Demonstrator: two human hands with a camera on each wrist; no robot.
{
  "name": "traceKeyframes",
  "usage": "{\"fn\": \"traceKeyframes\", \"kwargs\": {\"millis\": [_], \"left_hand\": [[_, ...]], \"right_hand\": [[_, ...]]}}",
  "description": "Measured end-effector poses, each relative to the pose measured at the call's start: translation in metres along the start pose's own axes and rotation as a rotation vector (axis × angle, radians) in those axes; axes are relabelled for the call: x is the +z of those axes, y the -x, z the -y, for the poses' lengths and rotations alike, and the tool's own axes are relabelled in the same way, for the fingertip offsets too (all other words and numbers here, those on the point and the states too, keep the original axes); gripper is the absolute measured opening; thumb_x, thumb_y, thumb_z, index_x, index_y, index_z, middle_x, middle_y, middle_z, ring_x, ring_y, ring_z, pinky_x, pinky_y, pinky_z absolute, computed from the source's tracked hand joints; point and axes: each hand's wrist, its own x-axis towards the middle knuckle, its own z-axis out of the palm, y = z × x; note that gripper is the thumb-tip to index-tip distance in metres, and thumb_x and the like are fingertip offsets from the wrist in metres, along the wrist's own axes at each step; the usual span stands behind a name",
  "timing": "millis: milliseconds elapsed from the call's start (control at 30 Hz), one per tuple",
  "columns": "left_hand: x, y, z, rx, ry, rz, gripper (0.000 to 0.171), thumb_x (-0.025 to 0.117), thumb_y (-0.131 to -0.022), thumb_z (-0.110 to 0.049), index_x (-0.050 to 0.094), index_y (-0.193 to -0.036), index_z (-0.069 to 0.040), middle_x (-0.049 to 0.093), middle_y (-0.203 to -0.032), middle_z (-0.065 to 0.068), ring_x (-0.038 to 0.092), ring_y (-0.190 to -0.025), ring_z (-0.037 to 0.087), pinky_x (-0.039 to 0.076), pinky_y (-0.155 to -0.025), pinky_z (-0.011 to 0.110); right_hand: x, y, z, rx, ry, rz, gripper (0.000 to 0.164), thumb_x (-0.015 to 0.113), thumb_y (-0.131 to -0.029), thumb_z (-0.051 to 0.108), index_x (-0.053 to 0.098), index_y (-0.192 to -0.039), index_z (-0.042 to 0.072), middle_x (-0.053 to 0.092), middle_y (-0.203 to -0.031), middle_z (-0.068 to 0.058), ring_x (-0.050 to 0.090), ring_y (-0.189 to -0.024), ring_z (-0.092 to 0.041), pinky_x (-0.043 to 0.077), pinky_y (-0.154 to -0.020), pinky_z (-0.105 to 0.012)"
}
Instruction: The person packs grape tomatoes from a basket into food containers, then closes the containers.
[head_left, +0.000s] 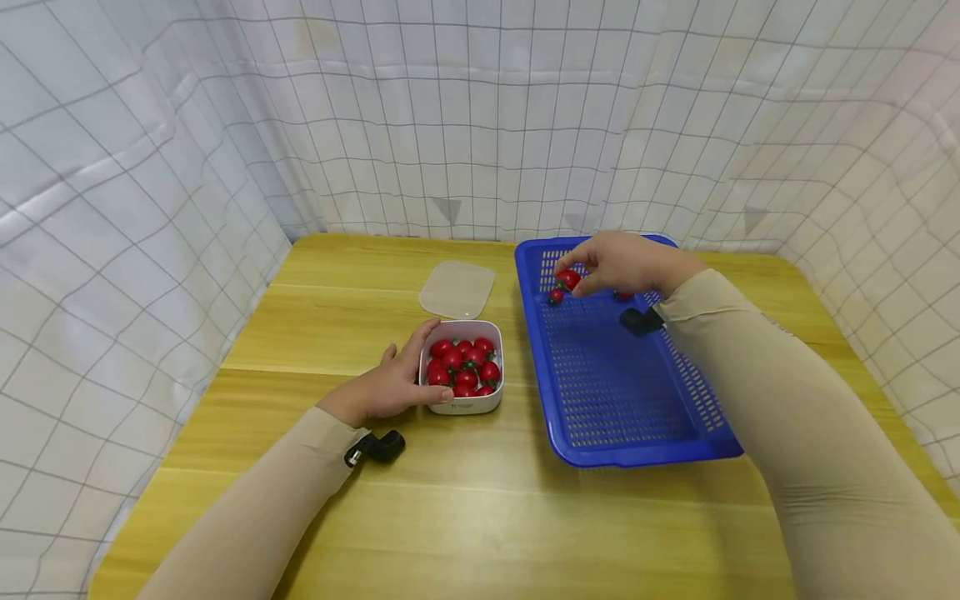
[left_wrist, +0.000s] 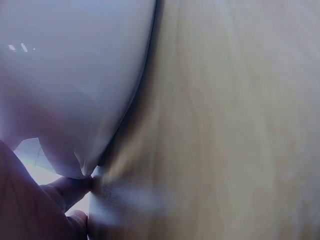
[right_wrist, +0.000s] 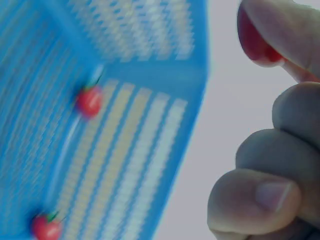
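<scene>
In the head view my right hand [head_left: 618, 260] is over the far end of the blue basket [head_left: 558, 417], pinching a red cherry tomato [head_left: 568, 281] between thumb and fingertips. The right wrist view shows this held tomato [right_wrist: 254, 37] above the basket's rim. Two more cherry tomatoes lie in the basket, one [head_left: 555, 297] near its far left corner and another [head_left: 623, 296] partly hidden by the hand. My left hand [head_left: 390, 385] grips the white square container [head_left: 467, 406] from its left side, thumb over the front rim. Several cherry tomatoes [head_left: 465, 358] fill that container.
A pale translucent lid [head_left: 457, 289] lies flat on the wooden table [head_left: 420, 508] behind the container. White checked curtains [head_left: 465, 125] enclose the table at the back and both sides. The basket stands just right of the container.
</scene>
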Motion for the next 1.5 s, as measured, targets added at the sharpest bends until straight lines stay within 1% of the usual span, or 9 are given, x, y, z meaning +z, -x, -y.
{"fn": "traceKeyframes", "kwargs": {"millis": [267,367,467,633,867,1100,1233,1367,1500], "left_hand": [[-0.001,-0.001,-0.001,0.008,-0.004,0.008,0.112,0.075,-0.091,-0.051,-0.002,-0.169,-0.024,0.025,-0.174,0.01,0.023,-0.161,0.042,-0.016,-0.126,0.065],[0.0,-0.003,0.0,0.008,-0.004,0.02,0.112,0.074,-0.092,-0.053,-0.003,-0.169,-0.026,0.024,-0.175,0.009,0.022,-0.161,0.041,-0.017,-0.126,0.066],[0.002,-0.004,-0.001,0.003,-0.004,0.029,0.112,0.073,-0.092,-0.054,-0.004,-0.169,-0.026,0.022,-0.175,0.009,0.021,-0.162,0.04,-0.017,-0.126,0.065],[0.002,-0.005,-0.001,0.017,-0.004,0.033,0.112,0.073,-0.092,-0.055,-0.003,-0.169,-0.025,0.021,-0.176,0.008,0.022,-0.162,0.039,-0.018,-0.125,0.066],[0.0,-0.005,0.002,0.032,-0.004,0.028,0.111,0.073,-0.092,-0.054,-0.002,-0.169,-0.028,0.024,-0.174,0.007,0.023,-0.162,0.038,-0.017,-0.125,0.067],[0.0,-0.002,0.003,0.024,-0.01,0.026,0.113,0.073,-0.093,-0.053,-0.005,-0.169,-0.024,0.017,-0.176,0.007,0.019,-0.163,0.04,-0.018,-0.125,0.067],[0.0,-0.002,0.003,0.019,-0.013,0.021,0.114,0.074,-0.093,-0.052,-0.006,-0.169,-0.022,0.02,-0.176,0.009,0.021,-0.162,0.04,-0.017,-0.125,0.066],[0.001,-0.002,0.002,0.033,-0.023,0.002,0.114,0.075,-0.091,-0.05,-0.003,-0.169,-0.021,0.024,-0.174,0.013,0.025,-0.16,0.042,-0.015,-0.126,0.066],[0.001,-0.001,0.004,0.032,-0.033,-0.011,0.115,0.076,-0.091,-0.049,-0.003,-0.169,-0.021,0.022,-0.174,0.013,0.026,-0.16,0.043,-0.014,-0.127,0.065]], "right_hand": [[0.013,-0.017,0.088,-0.272,0.129,0.06,0.022,0.076,-0.097,0.021,0.074,-0.118,0.029,0.056,-0.081,0.004,0.049,-0.073,-0.016,0.042,-0.068,-0.032],[0.023,-0.026,0.108,-0.319,0.161,0.104,0.017,0.074,-0.098,0.019,0.074,-0.112,0.028,0.06,-0.084,0.005,0.049,-0.073,-0.015,0.042,-0.068,-0.031],[0.031,-0.032,0.119,-0.336,0.182,0.128,0.022,0.073,-0.098,0.017,0.075,-0.118,0.026,0.064,-0.09,0.007,0.048,-0.073,-0.013,0.043,-0.068,-0.029],[0.037,-0.035,0.128,-0.329,0.17,0.153,0.04,0.071,-0.097,0.014,0.073,-0.135,0.025,0.051,-0.078,0.007,0.04,-0.066,-0.012,0.039,-0.064,-0.027],[0.04,-0.039,0.133,-0.333,0.169,0.156,0.043,0.071,-0.095,0.012,0.073,-0.135,0.027,0.041,-0.075,0.007,0.037,-0.069,-0.013,0.036,-0.065,-0.029],[0.042,-0.042,0.13,-0.344,0.159,0.143,0.048,0.073,-0.097,0.018,0.068,-0.143,0.029,0.062,-0.095,0.008,0.046,-0.081,-0.015,0.04,-0.071,-0.03],[0.031,-0.033,0.114,-0.268,0.078,0.077,0.052,0.074,-0.099,0.026,0.062,-0.149,0.029,0.055,-0.08,0.007,0.045,-0.07,-0.013,0.041,-0.066,-0.031],[0.013,-0.021,0.069,-0.096,-0.04,-0.105,0.049,0.072,-0.101,0.032,0.062,-0.149,0.027,0.043,-0.064,0.004,0.044,-0.057,-0.014,0.042,-0.061,-0.033],[0.009,-0.016,0.008,0.086,-0.166,-0.298,0.04,0.067,-0.104,0.034,0.067,-0.141,0.02,0.053,-0.079,-0.003,0.049,-0.069,-0.019,0.043,-0.068,-0.036]]}}
